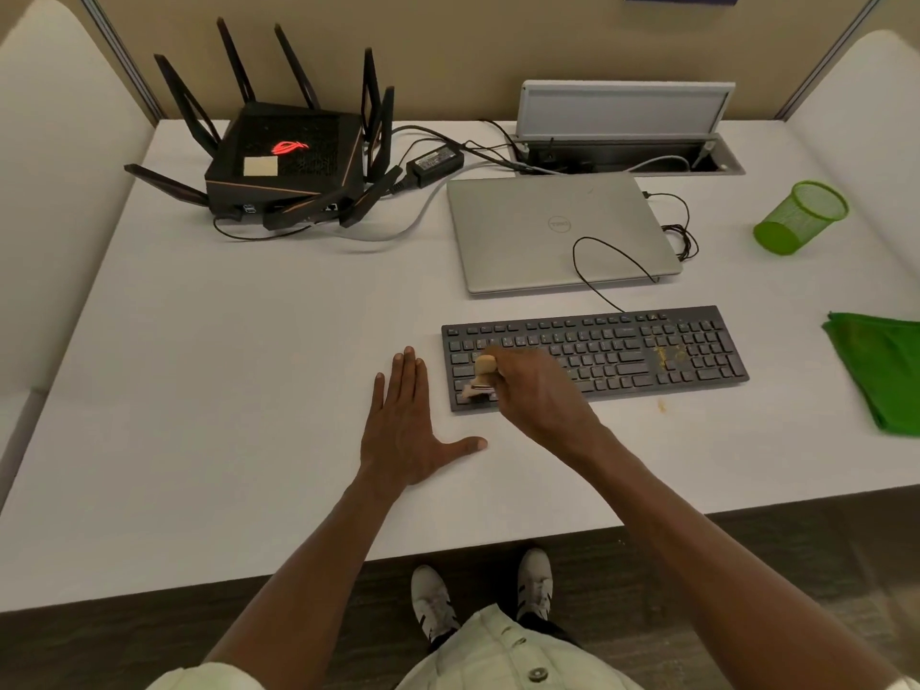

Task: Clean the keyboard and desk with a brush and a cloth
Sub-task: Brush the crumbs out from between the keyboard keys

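seen from the head camera, a white tabletop (249, 390) fills most of the frame. right of centre lies a black keyboard (622, 356), with yellowish crumbs on its right part and one speck on the tabletop just below it. the right hand (532, 390) has its grip curled round the wooden handle of a small brush (482, 376), whose bristles rest on the keyboard's lower left corner. the left hand (405, 430) lies flat on the tabletop just left of the keyboard, fingers straight, thumb spread, holding nothing. a green cloth (881, 371) lies folded at the right edge, well apart from the hands. above the keyboard sits a closed silver laptop (557, 231). a black router (284, 161) with antennas stands at upper left, and a green mesh cup (801, 216) lies on its side at upper right.
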`<state>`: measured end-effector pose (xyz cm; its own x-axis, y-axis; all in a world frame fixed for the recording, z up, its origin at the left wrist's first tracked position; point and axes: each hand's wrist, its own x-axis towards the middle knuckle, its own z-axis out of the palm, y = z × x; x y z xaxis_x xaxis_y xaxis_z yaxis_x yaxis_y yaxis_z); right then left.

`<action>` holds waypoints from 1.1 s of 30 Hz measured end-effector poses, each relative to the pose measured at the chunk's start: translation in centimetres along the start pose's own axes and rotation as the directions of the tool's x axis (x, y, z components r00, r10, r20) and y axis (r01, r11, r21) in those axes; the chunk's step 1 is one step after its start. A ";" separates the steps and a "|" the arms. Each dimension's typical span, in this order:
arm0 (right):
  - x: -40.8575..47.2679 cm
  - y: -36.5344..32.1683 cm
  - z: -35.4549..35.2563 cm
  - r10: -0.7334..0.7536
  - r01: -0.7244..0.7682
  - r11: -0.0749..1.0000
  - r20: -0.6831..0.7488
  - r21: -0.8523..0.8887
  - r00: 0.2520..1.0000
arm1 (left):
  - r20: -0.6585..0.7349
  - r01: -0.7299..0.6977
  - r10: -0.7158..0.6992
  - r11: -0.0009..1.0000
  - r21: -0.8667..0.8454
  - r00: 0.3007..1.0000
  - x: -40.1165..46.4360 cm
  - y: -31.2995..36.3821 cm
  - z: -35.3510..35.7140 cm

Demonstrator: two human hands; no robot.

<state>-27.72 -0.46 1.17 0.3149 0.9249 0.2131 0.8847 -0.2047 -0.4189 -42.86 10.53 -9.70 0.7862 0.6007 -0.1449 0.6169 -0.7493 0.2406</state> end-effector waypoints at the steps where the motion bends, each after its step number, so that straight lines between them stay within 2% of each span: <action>1: 0.0 0.2 -0.2 0.000 0.000 1.000 -0.011 -0.013 1.000 | 0.004 0.002 -0.002 1.000 0.000 1.000 0.0 0.0 0.0; 4: 0.8 0.0 -0.2 -0.005 0.005 0.999 -0.018 0.034 1.000 | 0.009 0.004 -0.004 1.000 0.007 1.000 0.1 0.0 0.0; 7: 1.2 -0.9 0.4 -0.028 0.024 0.995 0.037 0.095 0.999 | -0.001 0.005 -0.005 1.000 -0.013 1.000 0.1 0.0 0.0; 12: 0.7 -0.2 -0.2 -0.035 0.038 0.997 0.050 -0.065 0.998 | 0.009 0.003 -0.003 1.000 -0.006 1.000 -0.1 0.1 -0.1; 17: 1.0 -0.8 -0.6 -0.060 0.059 0.997 -0.011 -0.051 0.998 | 0.006 0.006 -0.006 1.000 -0.003 1.000 0.1 0.1 0.0; 21: -0.4 -0.7 -0.1 -0.076 0.078 0.997 0.079 -0.021 0.994 | 0.004 0.003 -0.003 1.000 -0.004 1.000 0.0 0.0 0.1; 28: -0.1 -0.4 -1.1 -0.126 0.122 0.991 0.080 0.059 0.989 | 0.004 0.001 -0.001 1.000 -0.003 1.000 0.0 0.0 -0.1; 33: -0.7 -0.3 -0.7 -0.147 0.133 0.987 0.184 0.086 0.972 | -0.013 -0.004 0.004 1.000 -0.025 1.000 0.1 -0.1 0.1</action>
<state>-27.95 -1.32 1.80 0.1128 0.9879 0.1064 0.8860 -0.0515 -0.4609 -42.85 10.65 -9.86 0.7882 0.6011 -0.1319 0.6124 -0.7448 0.2649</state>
